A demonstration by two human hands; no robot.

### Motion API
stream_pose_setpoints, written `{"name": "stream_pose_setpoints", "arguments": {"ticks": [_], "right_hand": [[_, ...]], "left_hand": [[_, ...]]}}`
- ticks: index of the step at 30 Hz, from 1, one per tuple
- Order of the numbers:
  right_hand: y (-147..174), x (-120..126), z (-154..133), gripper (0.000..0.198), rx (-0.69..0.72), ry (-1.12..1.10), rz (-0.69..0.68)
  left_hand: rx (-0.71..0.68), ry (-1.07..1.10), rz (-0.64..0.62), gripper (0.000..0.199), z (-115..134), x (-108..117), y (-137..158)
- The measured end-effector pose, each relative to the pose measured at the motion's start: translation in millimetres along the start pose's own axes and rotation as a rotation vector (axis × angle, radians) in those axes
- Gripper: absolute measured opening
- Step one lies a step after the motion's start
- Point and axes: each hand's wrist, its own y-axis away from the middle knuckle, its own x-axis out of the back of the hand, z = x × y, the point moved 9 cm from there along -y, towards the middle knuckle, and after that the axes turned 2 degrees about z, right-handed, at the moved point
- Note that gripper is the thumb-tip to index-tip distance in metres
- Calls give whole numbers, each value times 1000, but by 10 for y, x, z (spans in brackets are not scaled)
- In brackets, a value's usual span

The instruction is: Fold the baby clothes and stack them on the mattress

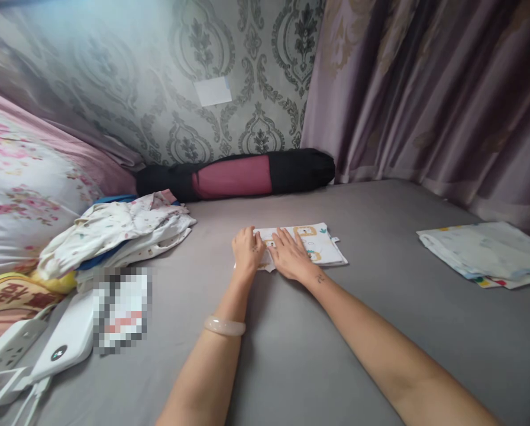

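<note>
Smoothing position over a folded white printed cloth

Lying near the middle of the frame, the cloth rests on a gray-sheeted bed, its tan and green print showing beyond the fingers and a small tag sticking out at its right edge. The right hand is open and laid palm down across it, fingers extended toward the top of the frame. The left hand sits on the cloth's left end, fingers bent downward; whether it pinches the edge I cannot tell. A pale bangle circles the left forearm.

At the right of the frame lies another folded cloth, well apart from the hands. At the left, a heap of clothes lies against a floral pillow, with a white power bank and a power strip at lower left. Across the upper middle, a long black-and-maroon bag lies before the patterned wallpaper; mauve curtains hang at upper right.
</note>
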Motion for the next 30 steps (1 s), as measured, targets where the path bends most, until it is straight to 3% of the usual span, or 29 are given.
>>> {"name": "stream_pose_setpoints", "arguments": {"ticks": [8, 15, 19, 22, 26, 30], "right_hand": [[22, -94, 3, 58, -7, -57, -34], [-87, 63, 148, 53, -26, -305, -131], [-150, 356, 655, 37, -222, -599, -97], [-29, 408, 1198, 28, -521, -806, -107], [191, 455, 1802, 20, -798, -766, -22], [286, 386, 2055, 23, -887, -683, -40]], "left_hand": [[165, -57, 54, 36, -351, 109, -34], [320, 66, -122, 35, -650, 11, -73], [415, 171, -207, 28, -773, 5, -52], [455, 254, -229, 25, -864, -1, -53], [527, 374, -248, 24, -958, -27, -34], [554, 429, -272, 23, -927, -26, -10]]}}
